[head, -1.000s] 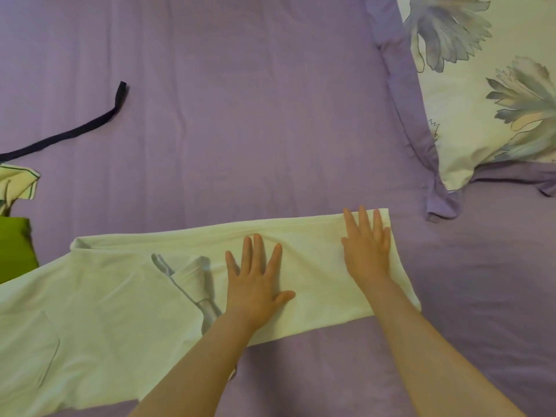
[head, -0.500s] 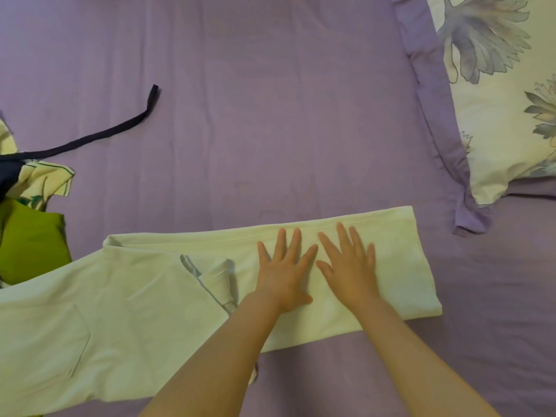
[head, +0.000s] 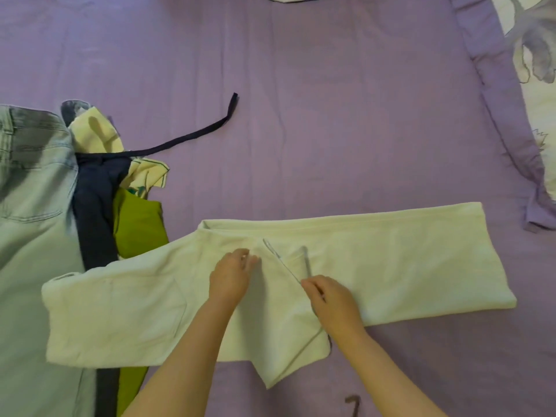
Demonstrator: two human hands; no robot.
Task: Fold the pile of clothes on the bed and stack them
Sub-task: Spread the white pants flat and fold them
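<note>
No baskets or bins here, just the purple bed sheet [head: 301, 115] with our cream trousers [head: 391, 266] spread flat across the near side. Our left hand [head: 230, 278] pinches the fabric near the crotch, and our right hand [head: 334, 299] is closed on the fly edge. The unfolded pile [head: 99, 191] sits left: jeans, something navy, something green. A flowered pillow [head: 535, 40] is top right.

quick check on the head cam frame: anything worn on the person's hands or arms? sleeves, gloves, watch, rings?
Nothing visible. Both forearms enter from the bottom edge bare as far as the frame shows, with no sleeve cuff in view. The left hand and right hand are ungloved, and no watch, bracelet or band shows at either wrist. The picture is too soft to rule out a thin ring.
</note>
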